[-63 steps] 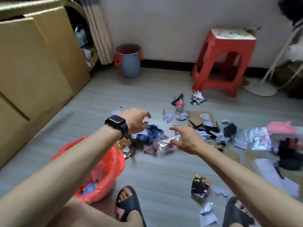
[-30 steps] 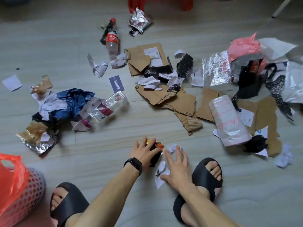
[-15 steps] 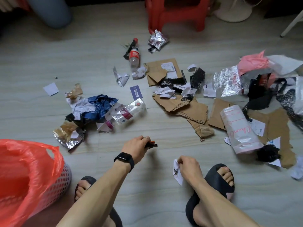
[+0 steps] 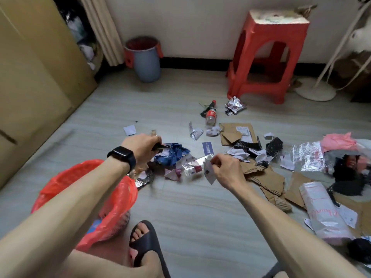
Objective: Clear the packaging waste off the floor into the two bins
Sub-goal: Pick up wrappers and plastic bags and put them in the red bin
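While my left grip (image 4: 140, 149) holds a dark wrapper (image 4: 161, 146) near the red bin's (image 4: 120, 197) far rim, my right grip (image 4: 224, 169) pinches a paper scrap (image 4: 209, 174) above bare floor (image 4: 190, 209).

blurred dark scrap (image 4: 161, 146) in left hand (image 4: 141, 146)

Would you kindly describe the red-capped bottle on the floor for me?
The red-capped bottle is clear plastic with a red label. It lies on its side on the grey floor, cap towards the wall, in front of the red stool. A black scrap lies against its neck.
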Demonstrator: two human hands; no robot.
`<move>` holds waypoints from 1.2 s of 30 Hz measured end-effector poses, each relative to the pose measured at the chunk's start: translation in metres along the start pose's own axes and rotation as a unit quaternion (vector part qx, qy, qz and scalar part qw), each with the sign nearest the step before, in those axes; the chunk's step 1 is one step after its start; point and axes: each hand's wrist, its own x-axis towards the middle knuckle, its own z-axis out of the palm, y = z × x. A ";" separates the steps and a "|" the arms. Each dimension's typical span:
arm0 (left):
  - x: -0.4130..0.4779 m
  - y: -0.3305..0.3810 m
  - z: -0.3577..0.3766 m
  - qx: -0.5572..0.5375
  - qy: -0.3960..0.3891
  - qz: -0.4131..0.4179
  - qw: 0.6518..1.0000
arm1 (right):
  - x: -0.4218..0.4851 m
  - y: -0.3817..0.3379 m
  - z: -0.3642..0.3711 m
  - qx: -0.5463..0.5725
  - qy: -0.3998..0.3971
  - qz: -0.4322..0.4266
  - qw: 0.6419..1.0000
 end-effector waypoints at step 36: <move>-0.126 -0.156 0.058 -0.232 -0.059 -0.238 0.941 | 0.063 -0.284 0.057 -0.335 -0.310 -0.350 0.818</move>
